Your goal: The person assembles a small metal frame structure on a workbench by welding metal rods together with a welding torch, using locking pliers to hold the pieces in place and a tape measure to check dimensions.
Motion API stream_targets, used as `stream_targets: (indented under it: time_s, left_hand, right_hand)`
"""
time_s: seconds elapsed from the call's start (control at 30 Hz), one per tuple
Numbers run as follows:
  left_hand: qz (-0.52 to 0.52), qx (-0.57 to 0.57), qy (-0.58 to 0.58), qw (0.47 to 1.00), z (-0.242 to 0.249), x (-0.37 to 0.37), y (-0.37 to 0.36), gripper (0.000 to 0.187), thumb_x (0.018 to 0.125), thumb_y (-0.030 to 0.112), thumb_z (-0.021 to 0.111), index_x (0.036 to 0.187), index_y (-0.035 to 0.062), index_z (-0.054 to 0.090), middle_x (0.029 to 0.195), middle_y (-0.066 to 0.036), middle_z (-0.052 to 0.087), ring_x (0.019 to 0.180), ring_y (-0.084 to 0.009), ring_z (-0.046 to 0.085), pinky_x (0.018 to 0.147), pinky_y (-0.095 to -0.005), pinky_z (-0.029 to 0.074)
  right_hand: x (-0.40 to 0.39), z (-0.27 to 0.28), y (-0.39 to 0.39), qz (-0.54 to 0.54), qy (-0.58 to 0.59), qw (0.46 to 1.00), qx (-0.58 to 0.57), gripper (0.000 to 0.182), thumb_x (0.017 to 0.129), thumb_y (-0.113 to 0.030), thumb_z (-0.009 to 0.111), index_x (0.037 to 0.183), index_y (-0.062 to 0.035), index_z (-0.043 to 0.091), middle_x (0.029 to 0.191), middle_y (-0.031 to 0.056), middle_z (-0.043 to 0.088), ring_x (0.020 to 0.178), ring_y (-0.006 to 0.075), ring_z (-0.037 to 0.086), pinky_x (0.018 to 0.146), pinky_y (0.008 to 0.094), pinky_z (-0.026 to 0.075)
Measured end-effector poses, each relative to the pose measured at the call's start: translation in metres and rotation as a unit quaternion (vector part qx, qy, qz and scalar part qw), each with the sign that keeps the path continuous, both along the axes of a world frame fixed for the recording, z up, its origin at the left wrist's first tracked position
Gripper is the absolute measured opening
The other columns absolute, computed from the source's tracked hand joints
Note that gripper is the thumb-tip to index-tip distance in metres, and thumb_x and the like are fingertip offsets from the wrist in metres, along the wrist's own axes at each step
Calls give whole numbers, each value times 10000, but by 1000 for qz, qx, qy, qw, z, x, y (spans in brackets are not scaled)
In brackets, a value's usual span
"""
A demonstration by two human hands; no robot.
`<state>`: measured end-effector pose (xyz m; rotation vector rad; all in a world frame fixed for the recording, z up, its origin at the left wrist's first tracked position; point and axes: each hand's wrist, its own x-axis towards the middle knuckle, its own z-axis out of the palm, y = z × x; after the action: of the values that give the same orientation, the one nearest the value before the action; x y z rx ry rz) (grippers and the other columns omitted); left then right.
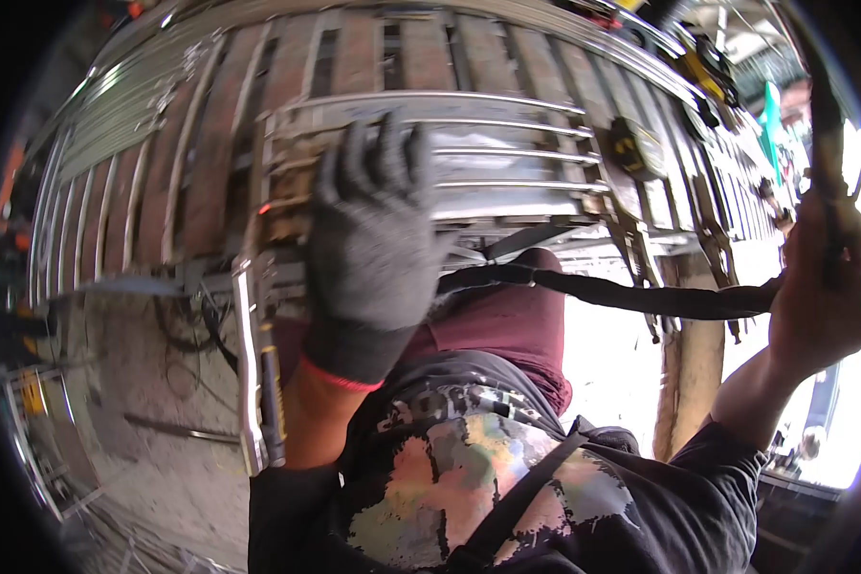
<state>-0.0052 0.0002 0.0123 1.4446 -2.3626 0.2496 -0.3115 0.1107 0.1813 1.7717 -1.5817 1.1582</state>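
Note:
My left hand (pixel 371 230), in a grey knit glove with a red-edged cuff, reaches over a metal frame of parallel rods (pixel 507 153). Its fingers are stretched out and spread; whether the palm touches the rods is hidden. A small red glowing spot shows on the left end of the frame. Raised at the far right is my bare right hand (pixel 818 287), its fingers wrapped round a dark handle that looks like a welding torch (pixel 829 191). A black sleeved cable (pixel 651 295) runs from that hand across my lap.
The frame lies on a slatted bench (pixel 354 57). A tape measure (pixel 638 150) sits right of it, near locking clamps (pixel 631 239) hanging at the bench edge. Thin metal rods (pixel 129 105) are stacked at left. A shiny metal bar (pixel 248 364) stands beside my left forearm.

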Motion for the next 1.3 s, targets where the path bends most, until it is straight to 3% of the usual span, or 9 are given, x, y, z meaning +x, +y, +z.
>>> stream_targets:
  time_s: [0.23, 0.5, 0.8, 0.9, 1.0, 1.03, 1.13, 1.17, 1.3]
  left_hand:
    - [-18, 26, -16, 999, 30, -22, 15, 915, 906, 608, 697, 1596, 82, 406, 1619, -193, 423, 1501, -380, 403, 1242, -557, 295]
    - [-155, -224, 215, 938, 95, -97, -46, 550, 1039, 345, 639, 1493, 48, 544, 1425, -274, 599, 1328, -465, 564, 1108, -506, 480]
    - [-134, 14, 58, 989, 26, -107, -72, 656, 1062, 468, 570, 1538, 25, 482, 1531, -275, 521, 1392, -446, 524, 1181, -503, 417]
    - [-190, -68, 168, 965, 29, -114, -88, 611, 1035, 376, 643, 1472, -32, 518, 1413, -228, 619, 1215, -351, 660, 1043, -467, 521]
    - [-277, 159, 465, 826, 23, -130, -93, 583, 1025, 331, 692, 1485, 11, 531, 1408, -156, 643, 1135, -256, 709, 1002, -402, 552]
    - [-314, 258, 488, 773, 22, -130, -100, 524, 1008, 23, 656, 1513, 99, 537, 1263, -51, 684, 1161, -105, 625, 1049, -292, 483]
    - [-335, 278, 429, 792, 38, -139, -95, 364, 1030, 100, 659, 1392, 74, 631, 1177, -51, 724, 1062, -124, 639, 1023, -301, 481]
    - [-294, 195, 417, 837, 46, -144, -89, 178, 1029, 197, 679, 1074, 49, 765, 991, -61, 790, 994, -171, 718, 923, -345, 540]
    - [-286, 162, 461, 825, 25, -147, -111, 179, 1028, 200, 668, 1086, 54, 755, 982, -69, 787, 944, -162, 702, 897, -335, 520]
  right_hand:
    - [-82, 33, 38, -87, 67, 994, -2, 506, 935, -22, 760, 1408, -28, 579, 979, 91, 742, 811, 140, 701, 719, 268, 548]
    - [-121, 40, -16, -49, 178, 982, 38, 535, 918, 8, 747, 1420, -58, 573, 956, 90, 735, 814, 179, 712, 731, 312, 569]
    - [-131, 58, -50, -22, 272, 960, 66, 576, 898, 43, 732, 1434, -91, 567, 929, 89, 728, 817, 222, 725, 744, 362, 592]
    - [-115, 54, -69, 16, 316, 945, 77, 591, 892, 54, 727, 1438, -102, 565, 920, 89, 725, 818, 236, 729, 748, 379, 600]
    - [-99, 42, -94, 89, 369, 919, 107, 580, 901, 36, 726, 1438, -116, 570, 879, 76, 715, 800, 233, 726, 746, 387, 607]
    - [-95, 39, -102, 123, 383, 906, 128, 559, 914, 10, 728, 1435, -124, 578, 845, 62, 706, 782, 221, 719, 741, 384, 609]
    - [-72, 35, -117, 162, 412, 887, 130, 499, 936, -31, 723, 1408, -135, 600, 824, 42, 692, 761, 184, 704, 704, 378, 599]
    - [-61, 40, -113, 120, 413, 886, 173, 480, 940, -38, 721, 1395, -135, 607, 811, 32, 678, 738, 169, 689, 672, 370, 587]
    - [-69, 24, -125, 106, 477, 871, 56, 434, 940, -84, 736, 1356, -133, 622, 777, 22, 617, 646, 158, 618, 553, 348, 533]
